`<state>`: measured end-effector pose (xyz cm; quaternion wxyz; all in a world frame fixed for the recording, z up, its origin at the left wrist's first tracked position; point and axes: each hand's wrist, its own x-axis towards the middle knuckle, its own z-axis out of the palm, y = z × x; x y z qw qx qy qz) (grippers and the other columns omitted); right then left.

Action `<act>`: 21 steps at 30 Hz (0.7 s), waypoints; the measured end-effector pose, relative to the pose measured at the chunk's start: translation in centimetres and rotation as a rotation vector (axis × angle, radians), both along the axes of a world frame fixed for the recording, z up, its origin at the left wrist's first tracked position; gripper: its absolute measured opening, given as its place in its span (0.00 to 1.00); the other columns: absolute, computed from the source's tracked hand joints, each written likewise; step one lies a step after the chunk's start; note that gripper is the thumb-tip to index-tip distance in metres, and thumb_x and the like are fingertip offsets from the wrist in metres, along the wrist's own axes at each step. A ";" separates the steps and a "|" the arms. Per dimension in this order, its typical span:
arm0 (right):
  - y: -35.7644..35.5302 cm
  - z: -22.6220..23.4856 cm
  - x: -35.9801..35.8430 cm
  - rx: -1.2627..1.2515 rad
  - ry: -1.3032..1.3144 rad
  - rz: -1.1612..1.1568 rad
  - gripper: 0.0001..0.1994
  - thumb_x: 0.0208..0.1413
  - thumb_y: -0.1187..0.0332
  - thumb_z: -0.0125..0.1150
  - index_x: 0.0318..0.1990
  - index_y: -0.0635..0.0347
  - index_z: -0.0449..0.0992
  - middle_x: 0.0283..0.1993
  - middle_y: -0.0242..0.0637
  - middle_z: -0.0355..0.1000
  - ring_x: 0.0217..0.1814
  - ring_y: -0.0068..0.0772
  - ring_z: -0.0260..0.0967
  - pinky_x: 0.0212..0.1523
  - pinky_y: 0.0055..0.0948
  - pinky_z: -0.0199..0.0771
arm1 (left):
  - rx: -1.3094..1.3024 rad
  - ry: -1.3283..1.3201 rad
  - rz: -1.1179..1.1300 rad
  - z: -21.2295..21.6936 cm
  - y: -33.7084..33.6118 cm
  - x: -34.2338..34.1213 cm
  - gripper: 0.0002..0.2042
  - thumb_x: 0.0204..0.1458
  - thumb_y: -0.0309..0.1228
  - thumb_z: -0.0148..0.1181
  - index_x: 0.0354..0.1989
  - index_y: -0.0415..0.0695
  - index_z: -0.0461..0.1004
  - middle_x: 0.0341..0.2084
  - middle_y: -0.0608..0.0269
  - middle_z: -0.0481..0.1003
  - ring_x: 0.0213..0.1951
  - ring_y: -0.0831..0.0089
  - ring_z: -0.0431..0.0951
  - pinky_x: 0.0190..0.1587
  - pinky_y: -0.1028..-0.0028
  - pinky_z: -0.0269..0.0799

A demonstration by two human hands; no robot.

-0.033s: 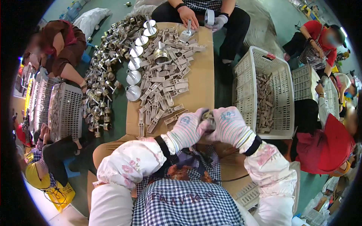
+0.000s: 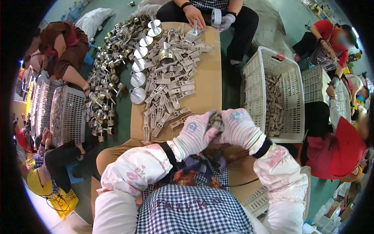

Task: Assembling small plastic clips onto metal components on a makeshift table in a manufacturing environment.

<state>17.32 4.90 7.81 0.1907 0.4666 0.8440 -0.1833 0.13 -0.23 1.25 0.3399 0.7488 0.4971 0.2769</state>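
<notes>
My left hand point(image 2: 197, 130) and my right hand point(image 2: 238, 126), both in striped knit gloves, meet over the near edge of the cardboard-topped table point(image 2: 210, 89). Between their fingertips they grip a small greyish part point(image 2: 216, 122), mostly covered by the gloves, so its exact kind is hidden. Just beyond my left hand lies a heap of beige-grey plastic clips point(image 2: 171, 85). A round metal cup with a stem point(image 2: 166, 57) stands among the clips. Along the table's left edge runs a row of white discs with metal stems point(image 2: 138, 95).
Many metal cups with stems point(image 2: 103, 93) are piled left of the table. On the right stands a white crate point(image 2: 298, 97) holding more clips. Across the table sits a person point(image 2: 194, 17) with a roll of tape point(image 2: 216, 16). Other people work beside crates on both sides.
Both hands have shifted very slightly, and a bit more of the greyish part shows between them. Everything on the table stays where it was.
</notes>
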 end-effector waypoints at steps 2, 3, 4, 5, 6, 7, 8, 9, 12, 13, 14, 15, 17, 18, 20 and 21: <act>1.3 0.2 0.2 -0.107 0.068 -0.027 0.35 0.34 0.40 0.72 0.41 0.65 0.79 0.39 0.49 0.79 0.44 0.48 0.79 0.47 0.38 0.77 | 0.082 0.013 0.025 0.0 -0.3 0.5 0.23 0.59 0.39 0.49 0.57 0.35 0.65 0.34 0.41 0.75 0.40 0.43 0.75 0.43 0.52 0.68; 1.8 0.3 0.3 -0.134 0.053 -0.016 0.36 0.34 0.40 0.71 0.42 0.66 0.79 0.39 0.49 0.79 0.44 0.49 0.78 0.47 0.39 0.77 | 0.144 0.055 0.046 0.0 -0.2 0.7 0.22 0.58 0.37 0.49 0.56 0.35 0.66 0.34 0.42 0.75 0.40 0.44 0.75 0.43 0.53 0.68; 2.4 0.3 0.3 -0.122 0.066 -0.015 0.36 0.34 0.40 0.71 0.42 0.66 0.79 0.39 0.49 0.79 0.44 0.49 0.78 0.47 0.39 0.77 | 0.094 0.089 0.067 0.0 0.1 0.9 0.20 0.55 0.34 0.51 0.55 0.36 0.68 0.34 0.42 0.75 0.38 0.44 0.75 0.43 0.53 0.68; 2.8 0.4 0.4 -0.211 0.038 -0.034 0.36 0.35 0.40 0.71 0.43 0.65 0.78 0.40 0.49 0.79 0.46 0.48 0.78 0.49 0.39 0.76 | 0.097 0.082 0.071 -0.1 0.4 1.0 0.20 0.55 0.34 0.51 0.55 0.36 0.68 0.34 0.42 0.75 0.38 0.44 0.75 0.43 0.53 0.68; 2.7 0.5 0.5 -0.261 0.033 -0.058 0.36 0.35 0.41 0.70 0.45 0.65 0.77 0.41 0.48 0.78 0.47 0.48 0.77 0.50 0.39 0.74 | 0.014 0.149 0.033 -0.2 0.8 1.0 0.20 0.54 0.33 0.52 0.54 0.38 0.68 0.35 0.43 0.75 0.38 0.44 0.75 0.43 0.53 0.68; 2.4 0.5 0.5 -0.291 0.012 -0.056 0.36 0.35 0.41 0.70 0.45 0.65 0.77 0.41 0.48 0.78 0.47 0.48 0.77 0.50 0.39 0.74 | -0.025 0.212 0.003 -0.4 1.2 1.0 0.19 0.53 0.32 0.52 0.53 0.39 0.69 0.35 0.43 0.75 0.39 0.45 0.75 0.44 0.53 0.68; 1.6 0.5 0.5 -0.079 0.135 -0.043 0.38 0.34 0.42 0.72 0.47 0.65 0.76 0.43 0.47 0.77 0.49 0.46 0.75 0.54 0.39 0.71 | 0.003 0.190 0.007 -0.8 1.7 1.1 0.17 0.55 0.32 0.50 0.53 0.41 0.69 0.35 0.44 0.75 0.38 0.45 0.76 0.43 0.52 0.69; 0.5 0.5 0.5 0.107 0.181 -0.045 0.39 0.32 0.44 0.73 0.49 0.66 0.74 0.45 0.47 0.76 0.51 0.45 0.74 0.59 0.39 0.67 | 0.003 0.190 0.007 -1.2 2.1 1.0 0.17 0.55 0.32 0.50 0.53 0.41 0.69 0.35 0.44 0.75 0.38 0.45 0.76 0.43 0.52 0.69; -2.3 0.1 0.1 0.437 0.073 0.054 0.50 0.28 0.42 0.75 0.59 0.63 0.65 0.56 0.40 0.68 0.62 0.42 0.63 0.66 0.40 0.56 | -0.116 0.355 -0.066 -2.5 3.4 0.8 0.15 0.62 0.34 0.44 0.52 0.42 0.69 0.50 0.44 0.72 0.40 0.44 0.77 0.43 0.53 0.72; -2.4 -0.1 -0.1 0.409 0.009 0.033 0.49 0.28 0.43 0.76 0.58 0.62 0.65 0.56 0.40 0.68 0.63 0.42 0.62 0.67 0.39 0.55 | -0.119 0.358 -0.068 -2.8 3.7 0.6 0.15 0.62 0.34 0.44 0.52 0.42 0.69 0.50 0.44 0.72 0.40 0.44 0.77 0.43 0.53 0.72; -2.1 -0.3 -0.2 0.481 0.058 0.031 0.49 0.28 0.43 0.76 0.58 0.62 0.65 0.56 0.40 0.68 0.63 0.42 0.62 0.67 0.39 0.55 | -0.111 0.337 -0.054 -2.9 4.3 0.6 0.15 0.63 0.35 0.43 0.52 0.43 0.69 0.52 0.44 0.71 0.42 0.44 0.77 0.45 0.53 0.72; -0.9 -0.4 -0.2 0.370 0.053 0.031 0.44 0.31 0.44 0.75 0.56 0.62 0.68 0.52 0.40 0.71 0.58 0.42 0.67 0.64 0.37 0.60 | -0.126 0.344 -0.059 -2.9 4.7 0.5 0.15 0.64 0.36 0.41 0.53 0.43 0.68 0.54 0.43 0.70 0.44 0.44 0.77 0.46 0.53 0.72; 2.4 -0.7 -0.4 0.261 0.052 0.032 0.40 0.34 0.45 0.75 0.54 0.61 0.71 0.48 0.40 0.74 0.53 0.41 0.72 0.61 0.35 0.65 | -0.156 0.281 0.054 -2.4 5.9 0.9 0.17 0.66 0.39 0.38 0.54 0.43 0.66 0.49 0.40 0.74 0.46 0.43 0.77 0.48 0.52 0.71; 4.4 -0.8 -0.6 0.048 -0.002 0.006 0.37 0.34 0.46 0.75 0.50 0.61 0.73 0.46 0.43 0.75 0.52 0.44 0.73 0.57 0.37 0.68 | -0.297 0.222 0.128 -1.9 6.2 1.2 0.20 0.67 0.43 0.35 0.56 0.44 0.66 0.47 0.38 0.75 0.48 0.42 0.76 0.52 0.52 0.69; 7.1 -0.8 -0.8 -0.151 -0.049 -0.013 0.35 0.34 0.46 0.74 0.46 0.62 0.74 0.44 0.47 0.76 0.51 0.47 0.75 0.54 0.38 0.72 | -0.388 0.145 0.218 -0.6 5.8 1.7 0.23 0.66 0.47 0.36 0.58 0.45 0.66 0.43 0.39 0.77 0.49 0.41 0.75 0.54 0.51 0.67; 8.1 -0.8 -0.8 -0.209 -0.052 0.007 0.34 0.33 0.45 0.74 0.45 0.62 0.75 0.43 0.48 0.77 0.49 0.48 0.75 0.52 0.38 0.74 | -0.225 0.234 0.252 0.0 5.2 2.3 0.17 0.65 0.39 0.41 0.56 0.44 0.66 0.35 0.38 0.77 0.44 0.40 0.76 0.47 0.49 0.70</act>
